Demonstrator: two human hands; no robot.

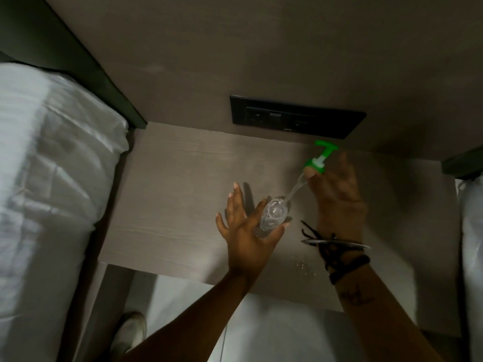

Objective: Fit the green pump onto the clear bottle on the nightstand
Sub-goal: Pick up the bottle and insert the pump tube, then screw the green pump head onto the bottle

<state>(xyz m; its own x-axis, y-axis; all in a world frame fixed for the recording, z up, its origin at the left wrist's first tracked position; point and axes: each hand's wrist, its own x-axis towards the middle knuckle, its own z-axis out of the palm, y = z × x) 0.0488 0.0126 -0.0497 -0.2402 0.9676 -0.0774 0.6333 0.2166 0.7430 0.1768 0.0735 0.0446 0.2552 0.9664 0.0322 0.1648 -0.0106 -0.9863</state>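
The clear bottle (274,214) stands on the grey wooden nightstand (170,199), seen from above. My left hand (244,231) grips it between thumb and index finger, the other fingers spread. My right hand (335,194) holds the green pump (320,159) by its collar, up and to the right of the bottle. The pump is tilted, head toward the wall. Its clear dip tube (294,192) slants down-left, its lower end at the bottle's mouth. The collar is well apart from the bottle neck.
A black socket panel (296,117) sits on the wall just behind the nightstand. A white bed (47,178) lies along the left, more white bedding (471,244) at the right. A few water drops (304,266) glint near the nightstand's front edge. My shoe (130,333) shows below.
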